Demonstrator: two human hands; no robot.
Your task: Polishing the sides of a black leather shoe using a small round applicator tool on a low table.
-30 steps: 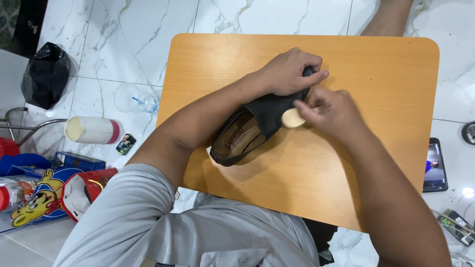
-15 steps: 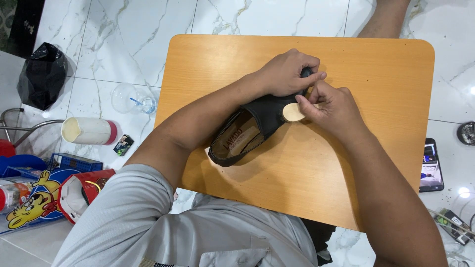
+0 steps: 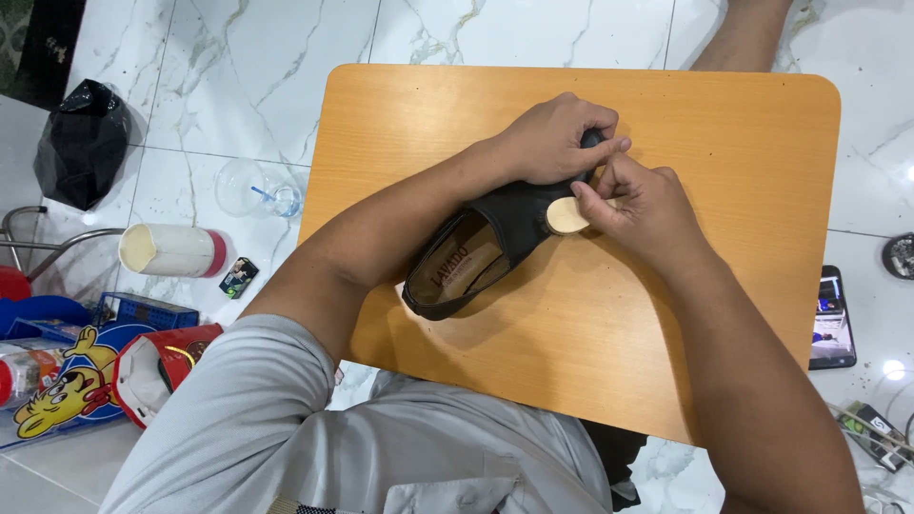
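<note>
At the middle of the wooden counter [image 3: 705, 314], the left hand [image 3: 557, 143] is clenched over the toe of a black shoe [image 3: 476, 252], pressing it down so that it cannot slide or roll while the other hand works. The right hand [image 3: 643, 205] pinches a small round pale pad [image 3: 568, 215] between thumb and fingers and sets its flat face against the upper of the shoe, just beside the left hand's knuckles, so the two hands touch over the front of the shoe. The shoe lies on its side with its opening turned toward the person and the tan lining showing, the heel pointing down-left toward the near edge; that tilt brings the flank under the pad within easy reach. Against the frames from a second and half a second ago, little differs: the same clamp, the same shoe angle, with the right hand and its pad shifted only slightly along the upper. Beyond the counter, on the marble floor [image 3: 238, 57], sit a black plastic bag [image 3: 81, 143], a clear cup [image 3: 252, 188], a pale cylinder with a pink end [image 3: 171, 250] lying on its side, some colourful packets [image 3: 57, 400], and a phone [image 3: 831, 319] at the right.
</note>
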